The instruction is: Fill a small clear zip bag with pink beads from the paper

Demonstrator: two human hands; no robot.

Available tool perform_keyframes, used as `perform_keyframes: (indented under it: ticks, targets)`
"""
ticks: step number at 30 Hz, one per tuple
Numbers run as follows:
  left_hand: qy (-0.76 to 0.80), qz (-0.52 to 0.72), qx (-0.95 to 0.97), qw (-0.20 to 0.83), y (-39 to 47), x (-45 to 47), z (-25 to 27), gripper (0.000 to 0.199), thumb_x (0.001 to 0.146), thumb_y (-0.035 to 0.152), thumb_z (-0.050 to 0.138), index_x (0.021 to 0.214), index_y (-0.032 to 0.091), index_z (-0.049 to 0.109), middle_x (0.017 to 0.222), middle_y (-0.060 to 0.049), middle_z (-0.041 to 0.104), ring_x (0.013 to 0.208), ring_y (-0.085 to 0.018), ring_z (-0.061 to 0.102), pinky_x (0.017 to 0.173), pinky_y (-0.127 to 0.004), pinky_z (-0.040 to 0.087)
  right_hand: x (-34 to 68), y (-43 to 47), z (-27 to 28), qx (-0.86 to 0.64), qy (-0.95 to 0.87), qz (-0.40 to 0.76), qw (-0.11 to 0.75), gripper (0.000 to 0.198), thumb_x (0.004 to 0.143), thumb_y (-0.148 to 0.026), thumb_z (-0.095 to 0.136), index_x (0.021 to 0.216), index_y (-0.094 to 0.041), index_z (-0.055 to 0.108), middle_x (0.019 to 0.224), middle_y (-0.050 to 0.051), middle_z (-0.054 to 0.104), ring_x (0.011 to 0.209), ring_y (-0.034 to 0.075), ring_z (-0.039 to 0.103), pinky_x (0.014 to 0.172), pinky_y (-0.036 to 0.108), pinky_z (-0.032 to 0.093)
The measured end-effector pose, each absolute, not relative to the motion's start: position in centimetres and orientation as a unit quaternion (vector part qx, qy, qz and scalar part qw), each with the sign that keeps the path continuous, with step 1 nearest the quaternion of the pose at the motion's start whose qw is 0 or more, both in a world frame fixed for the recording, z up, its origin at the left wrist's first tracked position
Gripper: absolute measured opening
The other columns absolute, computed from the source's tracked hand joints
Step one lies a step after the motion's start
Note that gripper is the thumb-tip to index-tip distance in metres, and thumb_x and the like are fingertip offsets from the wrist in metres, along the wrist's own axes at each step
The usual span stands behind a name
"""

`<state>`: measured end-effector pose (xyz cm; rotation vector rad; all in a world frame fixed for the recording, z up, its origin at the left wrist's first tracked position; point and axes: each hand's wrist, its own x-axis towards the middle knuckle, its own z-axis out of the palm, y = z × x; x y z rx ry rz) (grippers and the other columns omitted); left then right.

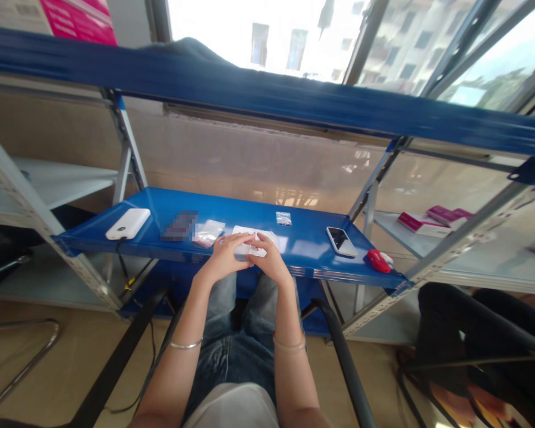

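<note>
Over the white sheet (242, 230), left hand (225, 257) and right hand (271, 258) are best steadied; fingers are curved, tips close; whether anything is pinched cannot be told.

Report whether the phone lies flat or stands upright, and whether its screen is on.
Flat: the phone lies face up on the blue shelf. Screen: cannot tell; it looks dark, but pale glare covers part of it.

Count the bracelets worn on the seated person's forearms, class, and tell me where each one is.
2: a silvery bracelet around the left forearm and a pale bracelet around the right forearm. Neither is hidden by a sleeve.
</note>
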<state>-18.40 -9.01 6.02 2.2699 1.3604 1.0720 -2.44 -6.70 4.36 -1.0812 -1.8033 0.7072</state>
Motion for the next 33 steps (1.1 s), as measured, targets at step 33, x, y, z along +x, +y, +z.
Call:
perform_keyframes:
  ticks: [33]
  targets:
    - [0.499, 0.419, 0.707, 0.277, -8.1, -20.6, 5.1, 0.045, 0.067, 0.051, 0.070, 0.099, 0.020, 0.067, 0.103, -0.010, 0.070, 0.099, -0.027, 0.063, 0.085, -0.037, 0.050, -4.2, -3.2, -1.4, -0.602, -0.622, 0.111, 0.487, 0.008, 0.079, -0.025, 0.063, 0.080, -0.022, 0.070, 0.123, 0.010, 0.058, 0.133, 0.028, 0.034, 0.105, 0.047, 0.027]
